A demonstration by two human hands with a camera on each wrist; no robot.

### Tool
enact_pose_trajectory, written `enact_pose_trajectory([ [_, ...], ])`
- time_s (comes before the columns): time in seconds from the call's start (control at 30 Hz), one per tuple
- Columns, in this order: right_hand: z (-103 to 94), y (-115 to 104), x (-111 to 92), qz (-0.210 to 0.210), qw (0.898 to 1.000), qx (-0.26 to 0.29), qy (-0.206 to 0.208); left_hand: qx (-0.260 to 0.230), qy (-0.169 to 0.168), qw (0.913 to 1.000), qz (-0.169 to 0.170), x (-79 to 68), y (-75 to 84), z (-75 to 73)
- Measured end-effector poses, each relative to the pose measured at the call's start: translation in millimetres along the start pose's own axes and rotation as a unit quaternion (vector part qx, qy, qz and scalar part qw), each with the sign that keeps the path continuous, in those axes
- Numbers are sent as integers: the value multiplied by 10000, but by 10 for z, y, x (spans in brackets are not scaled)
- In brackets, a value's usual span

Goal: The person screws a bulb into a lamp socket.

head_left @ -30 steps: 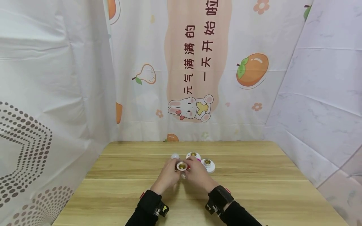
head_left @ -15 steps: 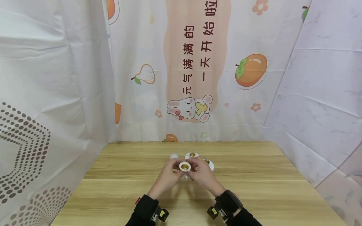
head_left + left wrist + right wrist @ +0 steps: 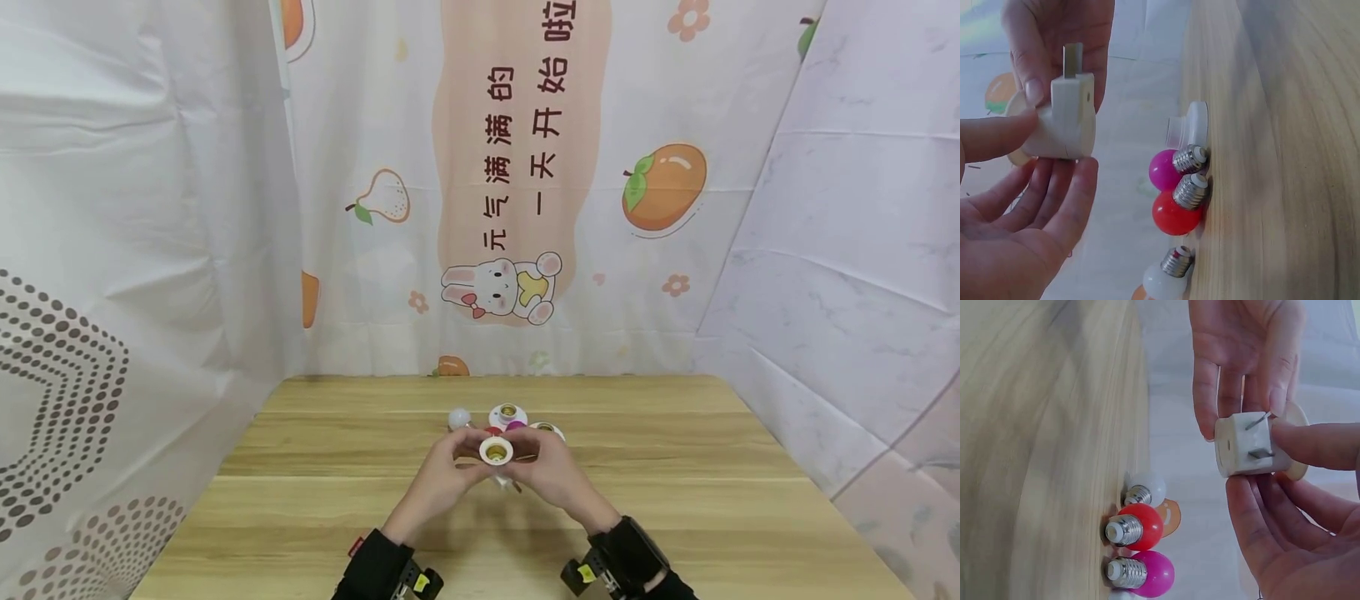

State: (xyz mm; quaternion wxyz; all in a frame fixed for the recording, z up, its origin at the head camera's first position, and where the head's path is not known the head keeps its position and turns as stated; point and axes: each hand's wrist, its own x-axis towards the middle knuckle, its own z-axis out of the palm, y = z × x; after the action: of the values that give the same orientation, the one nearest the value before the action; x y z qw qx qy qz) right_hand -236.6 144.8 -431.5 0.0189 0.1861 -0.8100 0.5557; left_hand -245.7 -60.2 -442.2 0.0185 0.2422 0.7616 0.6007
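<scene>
Above the table, both hands hold one white plug-in bulb socket, its brass-threaded opening facing up toward the head camera. Two flat metal prongs stick out of its plug side in the right wrist view. My left hand pinches it from the left between thumb and fingers. From the right, my right hand grips it the same way. Behind the hands lie a magenta bulb, a red bulb and a white bulb, all with metal screw bases.
Two white round-based bulb sockets stand on the wooden table behind the hands: a back one and a right one, partly hidden by the right hand. A printed curtain hangs along the table's far edge.
Both hands have drawn the plug-in socket slightly nearer and to the right. The hands have spread apart at the wrists, and more of the bulbs behind now shows.
</scene>
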Motion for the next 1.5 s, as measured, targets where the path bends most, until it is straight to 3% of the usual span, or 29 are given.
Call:
enact_pose_trajectory([
  [0.27, -29, -41, -85, 90, 9996, 189, -209, -24, -153, 9999, -69, -65, 27, -35],
  [0.53, 6, -37, -120, -72, 9984, -561, -13, -96, -468, 9988, -120, -94, -23, -18],
  [0.87, 7, -33, -91, -226, 9974, -668, -163, -95, -727, 9973, 57, -81, -71, -6],
  [1.1, -40, -68, -22, -334, 9936, -999, -405, -211, -720, 9971, -93, -92, -85, -14],
  [1.3, -62, -96, 49, -920, 9786, -1823, -259, -189, -566, 9981, -153, -104, -120, -41],
  [1.5, -89, -112, 120, -1013, 9442, -3126, 247, -181, -531, 9982, -221, -120, -139, -41],
])
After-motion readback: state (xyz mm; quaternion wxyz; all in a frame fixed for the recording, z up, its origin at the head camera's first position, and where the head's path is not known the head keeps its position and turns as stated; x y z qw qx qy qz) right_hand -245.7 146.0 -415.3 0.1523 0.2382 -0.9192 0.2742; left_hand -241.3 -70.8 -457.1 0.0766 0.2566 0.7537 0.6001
